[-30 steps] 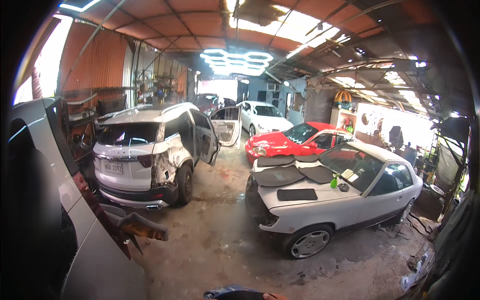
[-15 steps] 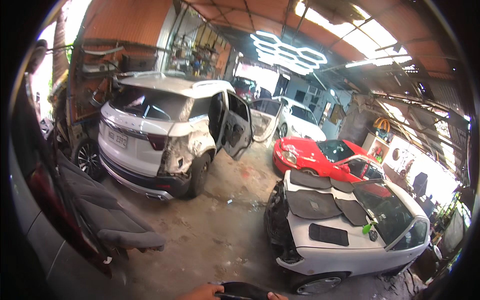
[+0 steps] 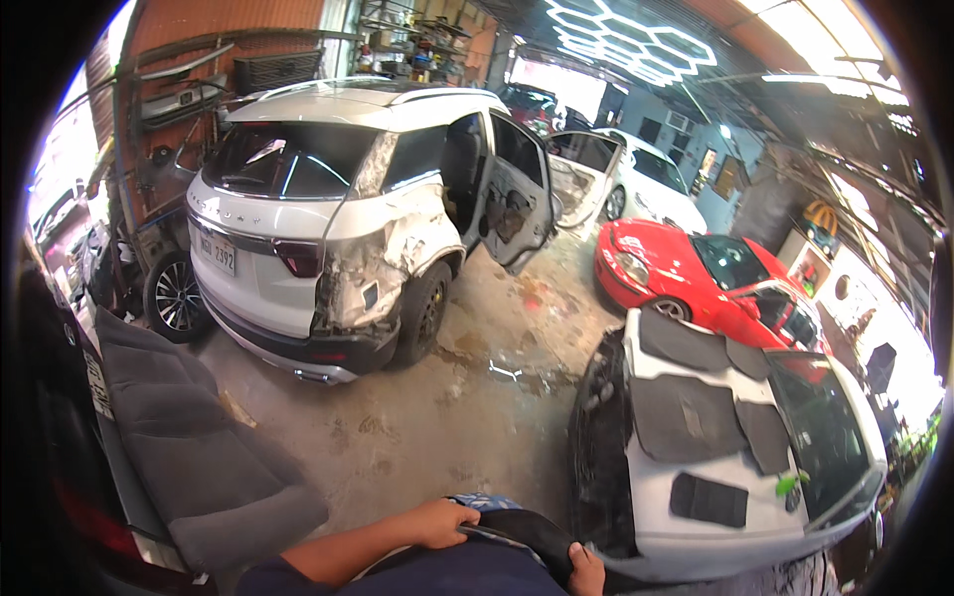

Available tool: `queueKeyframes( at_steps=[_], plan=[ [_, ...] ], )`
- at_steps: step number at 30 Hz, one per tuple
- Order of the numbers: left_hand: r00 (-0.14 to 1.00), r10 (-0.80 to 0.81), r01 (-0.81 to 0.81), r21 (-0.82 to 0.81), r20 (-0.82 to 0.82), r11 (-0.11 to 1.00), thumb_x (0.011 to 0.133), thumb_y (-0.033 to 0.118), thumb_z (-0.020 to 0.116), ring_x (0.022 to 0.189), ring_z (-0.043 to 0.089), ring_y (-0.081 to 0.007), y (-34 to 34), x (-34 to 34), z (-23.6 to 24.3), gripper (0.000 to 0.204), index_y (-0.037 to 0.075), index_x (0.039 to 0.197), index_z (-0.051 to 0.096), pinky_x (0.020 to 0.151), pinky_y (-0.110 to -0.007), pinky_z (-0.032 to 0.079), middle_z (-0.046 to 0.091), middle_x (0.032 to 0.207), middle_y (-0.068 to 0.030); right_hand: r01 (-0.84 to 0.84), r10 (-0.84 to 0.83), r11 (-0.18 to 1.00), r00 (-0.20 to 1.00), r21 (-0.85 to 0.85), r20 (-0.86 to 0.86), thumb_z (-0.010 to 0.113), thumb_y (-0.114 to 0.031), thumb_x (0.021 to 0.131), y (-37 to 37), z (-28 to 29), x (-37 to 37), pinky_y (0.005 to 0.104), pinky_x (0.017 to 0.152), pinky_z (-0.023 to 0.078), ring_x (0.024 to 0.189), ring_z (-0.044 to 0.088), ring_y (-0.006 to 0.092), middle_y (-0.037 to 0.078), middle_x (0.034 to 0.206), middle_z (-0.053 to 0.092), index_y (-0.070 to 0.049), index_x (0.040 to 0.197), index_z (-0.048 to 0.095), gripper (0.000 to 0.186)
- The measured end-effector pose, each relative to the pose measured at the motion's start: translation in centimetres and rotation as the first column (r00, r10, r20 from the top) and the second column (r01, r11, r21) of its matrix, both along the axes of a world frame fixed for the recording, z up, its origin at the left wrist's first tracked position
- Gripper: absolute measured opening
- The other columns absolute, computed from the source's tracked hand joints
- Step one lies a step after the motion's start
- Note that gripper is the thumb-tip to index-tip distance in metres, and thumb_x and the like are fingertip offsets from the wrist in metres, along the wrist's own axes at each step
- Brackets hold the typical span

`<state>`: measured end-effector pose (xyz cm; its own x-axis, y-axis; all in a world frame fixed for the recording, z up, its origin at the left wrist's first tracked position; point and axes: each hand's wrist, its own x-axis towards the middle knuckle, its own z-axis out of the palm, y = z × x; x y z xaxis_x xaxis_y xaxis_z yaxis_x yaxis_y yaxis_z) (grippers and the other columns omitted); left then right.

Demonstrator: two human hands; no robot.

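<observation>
My left hand point(image 3: 440, 523) is closed on the near-left edge of a dark, bendy mat-like piece point(image 3: 542, 536) in front of my body. Its other end is pinched in my right hand point(image 3: 587, 569), thumb on top. The piece sags between the two hands, and its lower part is hidden by my dark shirt. Beside my left hand a blue patterned patch point(image 3: 482, 502) shows; I cannot tell what it belongs to. Several dark car mats point(image 3: 688, 417) lie spread on the hood of a light-coloured car point(image 3: 636, 541) to the right, with a green-topped spray bottle point(image 3: 791, 487) near its windshield.
A white SUV point(image 3: 268, 214) with a stripped, damaged rear corner and an open door point(image 3: 517, 194) stands ahead left. Grey seat cushions point(image 3: 189, 437) lie at the left beside a dark vehicle. A red car point(image 3: 686, 268) and a white car point(image 3: 651, 179) are farther back on the concrete floor point(image 3: 417, 427).
My view has tilted down and turned left. Both hands and the dark piece now show higher in the picture, with my left forearm in sight. Both hands still hold the piece.
</observation>
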<state>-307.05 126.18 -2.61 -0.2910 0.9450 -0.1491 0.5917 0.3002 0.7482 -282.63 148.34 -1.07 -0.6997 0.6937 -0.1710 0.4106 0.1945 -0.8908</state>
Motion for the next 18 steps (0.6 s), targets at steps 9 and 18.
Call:
queueKeyframes(
  at_steps=[9,18],
  plan=[
    [0.979,0.191,-0.182,-0.12,0.068,0.976,0.083,0.021,0.069,0.094,0.068,-0.0402,12.8,-20.3,3.1,0.023,0.011,0.103,0.063,0.08,-0.049,0.052,0.07,0.094,-0.0189,-0.121,0.114,0.979,0.992,-0.165,-0.049,0.055,-0.035,0.104,14.6,5.7,-25.0,0.0397,0.086,0.048,0.091,0.066,0.0269,0.018,0.098,0.074,0.006,0.109,0.069,0.044],
    [0.991,0.041,-0.036,-0.039,0.127,0.999,0.084,0.021,0.068,0.093,0.068,-0.0401,30.0,-44.4,-1.9,0.021,0.009,0.1,0.062,0.081,-0.05,0.051,0.069,0.09,-0.0192,-0.015,0.011,0.982,1.0,-0.19,-0.019,0.055,-0.036,0.105,29.4,1.3,-45.7,0.0382,0.09,0.049,0.099,0.067,0.0246,0.017,0.102,0.075,0.007,0.115,0.07,0.047]
  ],
)
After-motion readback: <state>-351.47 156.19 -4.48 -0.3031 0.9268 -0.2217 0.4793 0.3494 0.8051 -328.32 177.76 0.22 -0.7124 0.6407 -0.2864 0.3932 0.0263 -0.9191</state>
